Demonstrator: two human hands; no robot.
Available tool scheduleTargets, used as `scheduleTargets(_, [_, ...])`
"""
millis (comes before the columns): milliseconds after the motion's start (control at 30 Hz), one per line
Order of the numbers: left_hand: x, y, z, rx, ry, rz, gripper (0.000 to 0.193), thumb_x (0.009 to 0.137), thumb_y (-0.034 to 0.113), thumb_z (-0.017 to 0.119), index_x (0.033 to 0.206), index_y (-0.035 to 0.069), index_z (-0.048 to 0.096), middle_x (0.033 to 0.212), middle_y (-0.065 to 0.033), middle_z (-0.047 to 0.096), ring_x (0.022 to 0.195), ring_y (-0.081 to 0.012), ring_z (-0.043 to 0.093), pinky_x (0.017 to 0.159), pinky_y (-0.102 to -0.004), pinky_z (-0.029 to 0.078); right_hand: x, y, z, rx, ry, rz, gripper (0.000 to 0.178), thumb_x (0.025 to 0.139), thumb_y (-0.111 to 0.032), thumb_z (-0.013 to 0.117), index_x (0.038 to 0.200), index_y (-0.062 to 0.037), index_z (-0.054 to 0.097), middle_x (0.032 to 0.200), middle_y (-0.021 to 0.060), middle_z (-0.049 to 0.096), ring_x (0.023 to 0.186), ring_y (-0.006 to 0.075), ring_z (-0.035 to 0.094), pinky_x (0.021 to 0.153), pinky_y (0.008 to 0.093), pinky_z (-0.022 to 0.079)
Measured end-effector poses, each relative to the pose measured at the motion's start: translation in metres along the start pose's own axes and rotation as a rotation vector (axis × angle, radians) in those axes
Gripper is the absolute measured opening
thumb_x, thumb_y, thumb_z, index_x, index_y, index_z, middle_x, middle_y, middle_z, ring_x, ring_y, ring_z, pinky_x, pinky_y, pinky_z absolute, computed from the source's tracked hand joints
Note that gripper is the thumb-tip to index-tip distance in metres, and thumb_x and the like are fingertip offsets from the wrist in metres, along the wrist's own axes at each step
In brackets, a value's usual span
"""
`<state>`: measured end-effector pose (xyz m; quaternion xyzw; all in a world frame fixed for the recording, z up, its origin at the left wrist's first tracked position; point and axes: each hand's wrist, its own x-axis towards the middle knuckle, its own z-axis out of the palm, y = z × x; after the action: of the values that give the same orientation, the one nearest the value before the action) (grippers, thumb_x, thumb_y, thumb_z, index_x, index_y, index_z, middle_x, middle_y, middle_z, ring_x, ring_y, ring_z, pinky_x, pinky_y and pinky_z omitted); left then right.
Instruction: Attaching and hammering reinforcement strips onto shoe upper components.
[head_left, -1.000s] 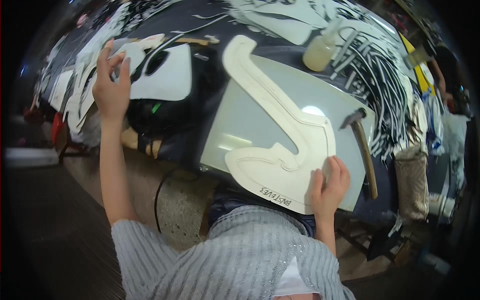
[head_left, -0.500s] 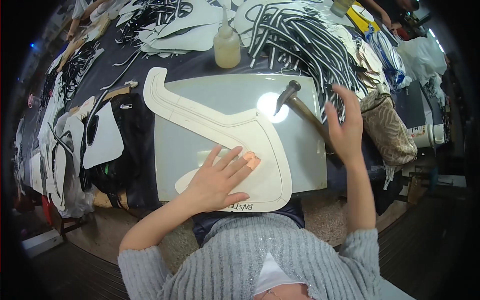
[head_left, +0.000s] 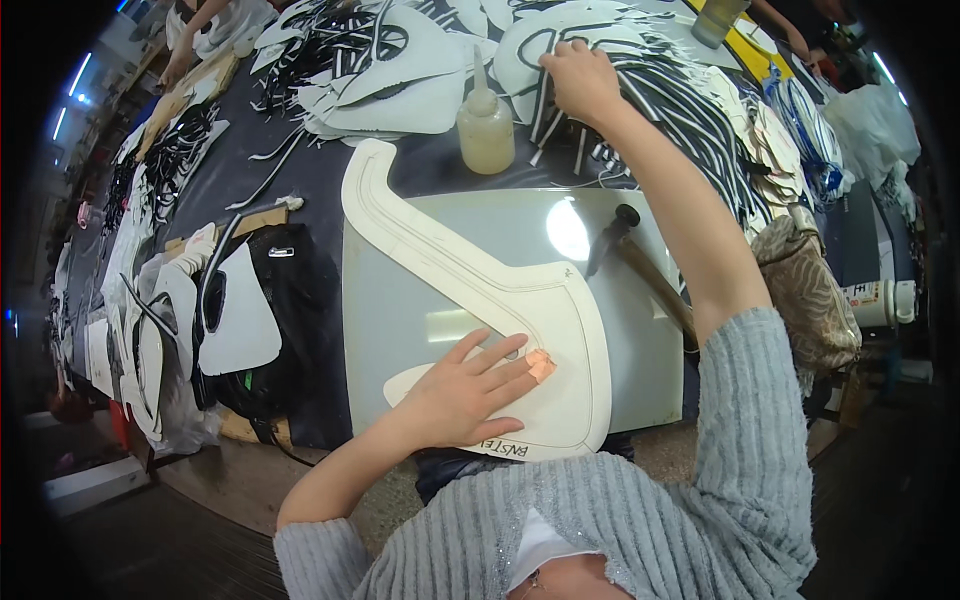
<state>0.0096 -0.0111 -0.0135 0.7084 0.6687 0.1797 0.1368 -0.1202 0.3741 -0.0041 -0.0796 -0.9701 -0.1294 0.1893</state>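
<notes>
My left hand [head_left: 465, 398] lies flat with fingers spread on a cream curved pattern piece [head_left: 570, 320] with drawn lines and a long bent arm. An orange-tan wrap covers the tip of one finger. The piece rests on a pale glossy board [head_left: 400, 310]. At the far side of the table my right hand [head_left: 585, 82] reaches into a heap of black-and-white strips [head_left: 650, 110]. Its fingers are curled down on a strip; their tips are partly hidden. A hammer [head_left: 655, 285] lies on the board, beneath my right forearm.
A squeeze bottle [head_left: 486, 132] of yellowish liquid stands behind the board. White cut pieces [head_left: 400, 100] are piled farther back. A black bag [head_left: 300, 340] sits at left, a patterned pouch [head_left: 810, 290] at right. Another person's hand [head_left: 178, 65] shows at the far left.
My right hand has moved from above the hammer, forward and left, onto the strips, and its fingers have curled. My left hand stays on the pattern piece. The whole view has shifted.
</notes>
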Motion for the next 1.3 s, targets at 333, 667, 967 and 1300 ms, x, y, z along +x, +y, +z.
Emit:
scheduleTargets(333, [-0.001, -0.001, 0.005, -0.036, 0.11, 0.041, 0.052, 0.088, 0.044, 0.067, 0.123, 0.006, 0.062, 0.128, -0.0109, 0.061, 0.135, -0.0307, 0.048, 0.114, -0.0512, 0.031, -0.004, 0.117, -0.053, 1.014, 0.766, 0.379, 0.01, 0.095, -0.006, 0.055, 0.099, -0.0039, 0.064, 0.077, 0.0011, 0.061, 0.07, 0.0078, 0.061, 0.054, 0.0224, 0.049])
scheduleTargets(667, [0.01, 0.009, 0.013, -1.413, 0.471, -0.435, 0.065, 0.101, 0.033, 0.057, 0.153, 0.005, 0.03, 0.145, -0.0231, 0.048, 0.129, -0.0362, 0.053, 0.105, -0.0479, 0.048, -0.216, 0.038, -0.142, 1.686, 0.35, 0.101, 0.075, 0.086, -0.065, 0.064, 0.116, 0.0028, 0.059, 0.116, 0.015, 0.064, 0.107, 0.0211, 0.063, 0.095, 0.0352, 0.052])
scheduleTargets(967, [0.026, 0.038, 0.03, -1.997, 0.549, -0.512, 0.054, 0.094, 0.012, 0.067, 0.141, 0.004, 0.042, 0.105, -0.0085, 0.064, 0.079, -0.0147, 0.063, 0.062, -0.0242, 0.051, -0.268, -0.089, -0.138, 2.099, 0.469, 0.271, 0.026, 0.092, -0.017, 0.07, 0.106, 0.0027, 0.061, 0.103, 0.0167, 0.069, 0.104, 0.0284, 0.068, 0.092, 0.0405, 0.057])
scheduleTargets(1300, [-0.007, 0.046, 0.032, -1.428, 1.019, -0.718, 0.023, 0.094, 0.001, 0.064, 0.117, 0.003, 0.061, 0.093, -0.0012, 0.068, 0.06, -0.0026, 0.05, 0.052, -0.0172, 0.039, -0.309, -0.094, -0.165, 2.168, 0.057, 1.349, 0.042, 0.104, -0.041, 0.054, 0.097, -0.002, 0.069, 0.078, 0.0008, 0.064, 0.068, 0.0079, 0.059, 0.061, 0.0225, 0.048])
